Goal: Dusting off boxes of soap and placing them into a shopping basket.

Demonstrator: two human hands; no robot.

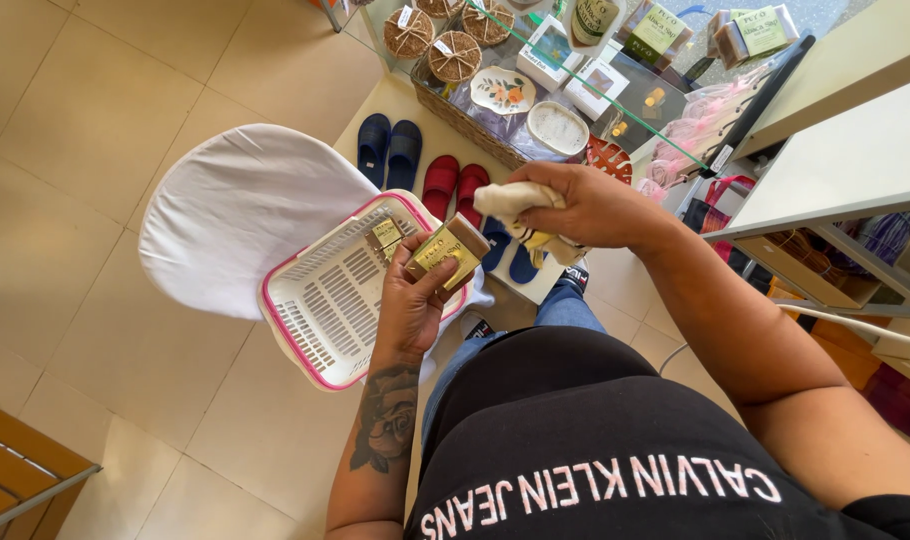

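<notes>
Frame centre: left hand [412, 300] grips a gold-labelled packet [449, 252] above the pink-rimmed basket [315, 345], label upward for wiping; right hand [585, 205] closed on a cream cloth [515, 203] beside it

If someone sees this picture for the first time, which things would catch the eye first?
Probably the left hand at the centre, holding a small gold-labelled box over a white basket with a pink rim. Beside it, the right hand grips a crumpled cream cloth. Behind, pairs of blue and red slippers lie in a row on a low shelf.
</notes>
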